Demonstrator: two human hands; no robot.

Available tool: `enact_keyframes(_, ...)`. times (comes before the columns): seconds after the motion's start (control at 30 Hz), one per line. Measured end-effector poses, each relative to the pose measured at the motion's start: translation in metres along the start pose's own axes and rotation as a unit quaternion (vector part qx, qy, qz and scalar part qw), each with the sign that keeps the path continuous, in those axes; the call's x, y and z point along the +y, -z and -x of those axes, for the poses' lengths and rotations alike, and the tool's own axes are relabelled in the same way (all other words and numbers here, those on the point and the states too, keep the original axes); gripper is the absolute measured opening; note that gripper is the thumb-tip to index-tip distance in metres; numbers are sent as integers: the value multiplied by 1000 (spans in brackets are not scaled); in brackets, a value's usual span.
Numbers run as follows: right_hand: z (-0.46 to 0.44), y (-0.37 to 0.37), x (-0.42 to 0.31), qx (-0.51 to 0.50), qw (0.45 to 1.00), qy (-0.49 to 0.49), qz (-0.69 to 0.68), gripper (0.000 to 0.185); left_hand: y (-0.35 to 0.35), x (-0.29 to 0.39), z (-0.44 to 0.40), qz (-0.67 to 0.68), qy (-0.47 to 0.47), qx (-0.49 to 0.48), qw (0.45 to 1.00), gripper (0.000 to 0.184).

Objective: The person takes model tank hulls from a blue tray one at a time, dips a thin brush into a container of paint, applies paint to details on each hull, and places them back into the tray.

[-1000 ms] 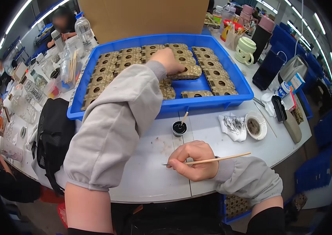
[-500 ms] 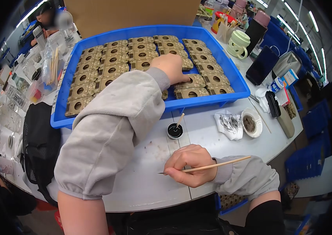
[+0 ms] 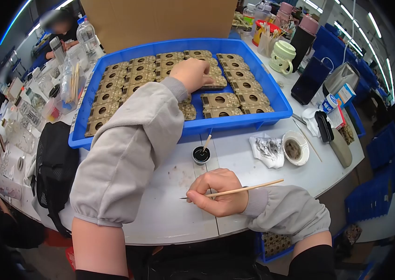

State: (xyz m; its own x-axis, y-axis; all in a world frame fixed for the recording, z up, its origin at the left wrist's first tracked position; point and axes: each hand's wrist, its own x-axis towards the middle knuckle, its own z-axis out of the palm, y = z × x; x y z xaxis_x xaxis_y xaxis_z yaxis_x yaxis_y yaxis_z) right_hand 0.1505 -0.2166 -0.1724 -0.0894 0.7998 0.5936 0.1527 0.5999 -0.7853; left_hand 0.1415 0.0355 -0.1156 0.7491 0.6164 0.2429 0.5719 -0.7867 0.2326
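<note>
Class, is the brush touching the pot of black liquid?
Apart: the head view shows white tabletop between the brush, held in the right hand, and the pot.

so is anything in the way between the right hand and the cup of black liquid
Nothing visible: only smudged white tabletop lies between the right hand, which holds a brush, and the cup of black liquid. A stick leaning out of the cup could crowd the opening.

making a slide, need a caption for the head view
Left hand at a patterned piece in a blue tray, right hand holding a thin brush.
</note>
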Motion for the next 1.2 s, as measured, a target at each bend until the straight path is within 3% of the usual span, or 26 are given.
enact_keyframes(0.03, 0, 0, -1, 0, 1000, 5, -3, 23, -7, -6, -2, -5, 1, 1, 1000, 32)
enact_keyframes(0.17, 0, 3, -4, -6, 1000, 15, 26, 22, -31, -20, -14, -218, -194, 37, 956, 15)
enact_keyframes(0.27, 0, 6, -5, -4, 1000, 5, 20, 22, -26, -18, -20, -175, -201, 36, 963, 15)
enact_keyframes(0.33, 1, 7, -5, -4, 1000, -15, 13, 23, -25, -20, -18, -123, -205, 32, 971, 15)
enact_keyframes(0.43, 1, 7, -8, 14, 999, -41, -24, 21, 17, -7, 3, -28, -119, -13, 992, 17)
enact_keyframes(0.5, -1, 7, -8, 43, 995, -69, -58, 20, 41, 2, 34, 127, -52, 95, 986, 24)
enact_keyframes(0.57, -5, 10, -15, 71, 981, -141, -115, 16, 54, -4, 69, 239, -71, 174, 953, 42)
enact_keyframes(0.6, -9, 11, -16, 73, 980, -144, -119, 16, 60, -3, 89, 238, -69, 169, 954, 42)
enact_keyframes(0.67, -18, 13, -15, 172, 964, -105, -176, 12, 68, 6, 135, 481, -36, 209, 851, 73)
enact_keyframes(0.73, -26, 22, -11, 197, 962, -101, -158, 10, 69, 18, 181, 587, -3, 164, 793, 94)
enact_keyframes(0.93, -34, 26, -3, 214, 960, -145, -110, 10, 18, 29, 255, 676, 64, -2, 734, 103)
enact_keyframes(1.0, -33, 30, 0, 190, 960, -179, -99, 11, 10, 31, 258, 709, 137, -103, 684, 103)
enact_keyframes(1.2, -33, 31, 3, 154, 956, -247, -39, 14, 11, 23, 261, 742, 128, -106, 650, 100)
